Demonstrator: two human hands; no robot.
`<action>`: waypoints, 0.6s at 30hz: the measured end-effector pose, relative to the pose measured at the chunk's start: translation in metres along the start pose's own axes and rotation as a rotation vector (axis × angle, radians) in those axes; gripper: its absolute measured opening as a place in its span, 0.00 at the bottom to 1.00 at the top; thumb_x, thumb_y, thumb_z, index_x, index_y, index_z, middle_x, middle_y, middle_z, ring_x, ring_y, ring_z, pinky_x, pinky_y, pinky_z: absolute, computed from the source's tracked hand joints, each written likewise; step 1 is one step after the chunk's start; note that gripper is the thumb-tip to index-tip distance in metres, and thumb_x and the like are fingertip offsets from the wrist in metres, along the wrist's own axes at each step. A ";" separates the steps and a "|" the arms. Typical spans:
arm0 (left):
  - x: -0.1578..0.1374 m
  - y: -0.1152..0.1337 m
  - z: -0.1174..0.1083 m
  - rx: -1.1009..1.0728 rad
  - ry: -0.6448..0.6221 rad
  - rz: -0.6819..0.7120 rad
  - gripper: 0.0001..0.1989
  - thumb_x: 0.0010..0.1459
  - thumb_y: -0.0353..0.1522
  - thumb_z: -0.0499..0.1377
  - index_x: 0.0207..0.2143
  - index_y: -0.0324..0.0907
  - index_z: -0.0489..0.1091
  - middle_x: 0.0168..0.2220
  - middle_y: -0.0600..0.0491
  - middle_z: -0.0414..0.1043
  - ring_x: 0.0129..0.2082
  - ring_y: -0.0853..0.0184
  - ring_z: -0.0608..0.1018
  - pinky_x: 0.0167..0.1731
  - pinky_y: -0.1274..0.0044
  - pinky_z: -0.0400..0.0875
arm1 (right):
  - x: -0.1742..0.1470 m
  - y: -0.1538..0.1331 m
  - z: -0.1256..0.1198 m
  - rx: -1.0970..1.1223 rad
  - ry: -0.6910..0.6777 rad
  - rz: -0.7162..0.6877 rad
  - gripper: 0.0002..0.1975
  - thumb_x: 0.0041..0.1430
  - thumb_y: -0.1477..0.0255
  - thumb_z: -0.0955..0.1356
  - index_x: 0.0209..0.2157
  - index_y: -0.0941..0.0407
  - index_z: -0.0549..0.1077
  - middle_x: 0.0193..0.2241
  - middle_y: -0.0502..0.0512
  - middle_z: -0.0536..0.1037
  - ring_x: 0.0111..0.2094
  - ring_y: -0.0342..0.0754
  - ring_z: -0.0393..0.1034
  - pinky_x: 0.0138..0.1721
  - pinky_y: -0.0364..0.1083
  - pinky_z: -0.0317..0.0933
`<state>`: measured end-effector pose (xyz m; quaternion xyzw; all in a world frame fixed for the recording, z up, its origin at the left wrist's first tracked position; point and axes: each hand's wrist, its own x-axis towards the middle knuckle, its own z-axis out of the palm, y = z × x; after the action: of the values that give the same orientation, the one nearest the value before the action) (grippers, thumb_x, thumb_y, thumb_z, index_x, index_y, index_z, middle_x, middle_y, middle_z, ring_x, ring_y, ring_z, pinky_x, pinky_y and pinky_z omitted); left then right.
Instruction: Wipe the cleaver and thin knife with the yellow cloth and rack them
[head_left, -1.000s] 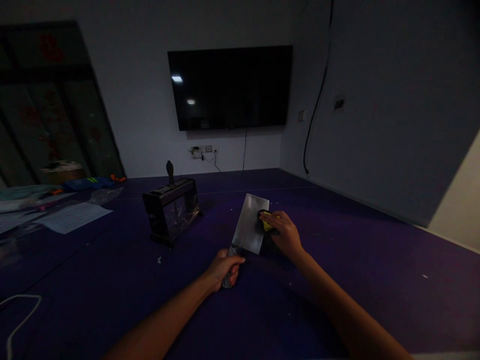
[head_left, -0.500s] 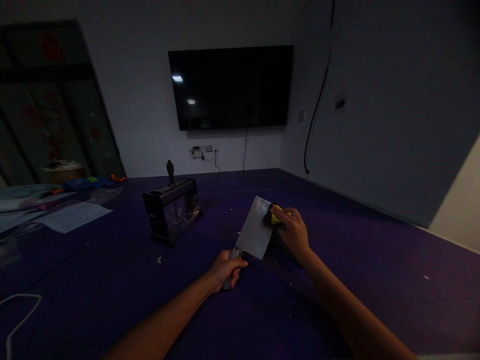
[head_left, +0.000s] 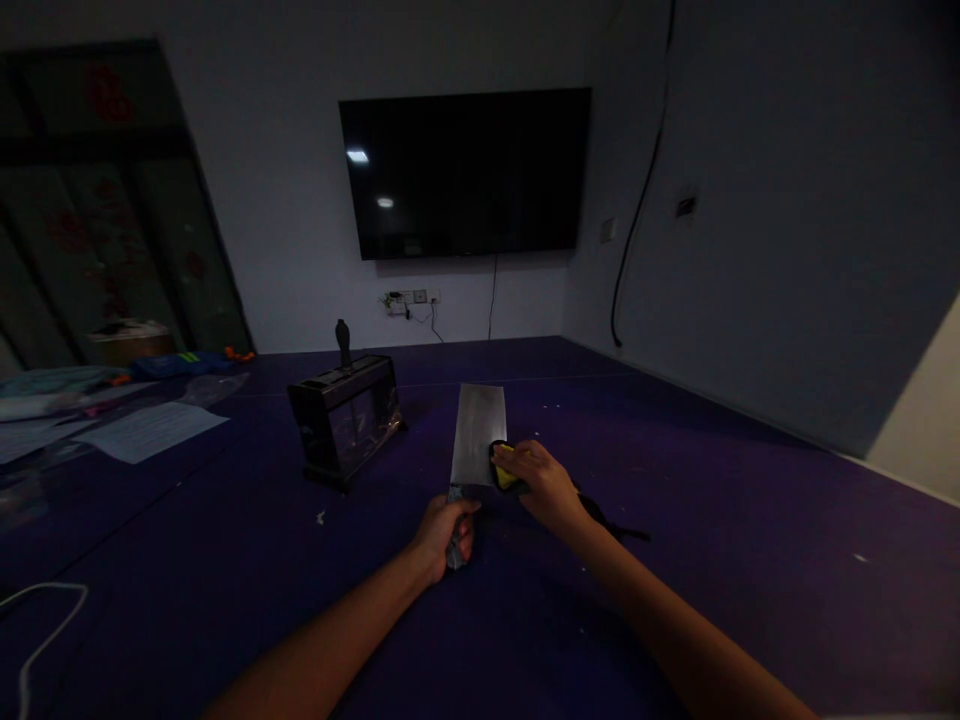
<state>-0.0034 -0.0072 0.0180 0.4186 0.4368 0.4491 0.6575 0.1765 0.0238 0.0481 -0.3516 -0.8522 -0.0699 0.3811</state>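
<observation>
I am gripping the cleaver (head_left: 478, 428) by its handle in my left hand (head_left: 441, 538), blade pointing away above the purple surface (head_left: 360, 610), while my right hand (head_left: 551, 488) is clasping a yellow-and-black tool (head_left: 505, 472) at its right edge. Uneven pressure could be causing a slip, cutting my fingers. Farther left, a paper's (head_left: 156, 430) lines are proving unreadable; the door (head_left: 161, 180) is displaying a red character, apparently 福.

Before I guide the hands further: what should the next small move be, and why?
Probably slide the yellow-and-black tool along the knife blade toward its far end: the right hand holds it at the blade's edge, near the handle, which the left hand grips.
</observation>
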 end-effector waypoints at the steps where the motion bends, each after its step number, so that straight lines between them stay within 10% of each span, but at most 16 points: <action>1: 0.001 0.000 -0.001 -0.013 0.005 0.000 0.16 0.42 0.37 0.58 0.15 0.42 0.52 0.08 0.62 0.50 0.06 0.77 0.56 0.08 0.82 0.50 | 0.001 -0.003 0.001 0.004 -0.023 -0.012 0.38 0.30 0.88 0.58 0.46 0.54 0.71 0.47 0.53 0.73 0.44 0.49 0.64 0.42 0.48 0.64; 18: 0.000 -0.001 0.002 -0.105 0.055 0.032 0.12 0.41 0.36 0.58 0.21 0.41 0.57 0.10 0.64 0.52 0.06 0.78 0.55 0.09 0.83 0.50 | 0.002 -0.018 -0.003 0.053 -0.180 -0.127 0.35 0.31 0.88 0.59 0.45 0.56 0.72 0.44 0.56 0.74 0.43 0.49 0.66 0.42 0.47 0.63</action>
<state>-0.0016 -0.0077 0.0174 0.3780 0.4237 0.4930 0.6592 0.1656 0.0103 0.0549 -0.2912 -0.9051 -0.0395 0.3073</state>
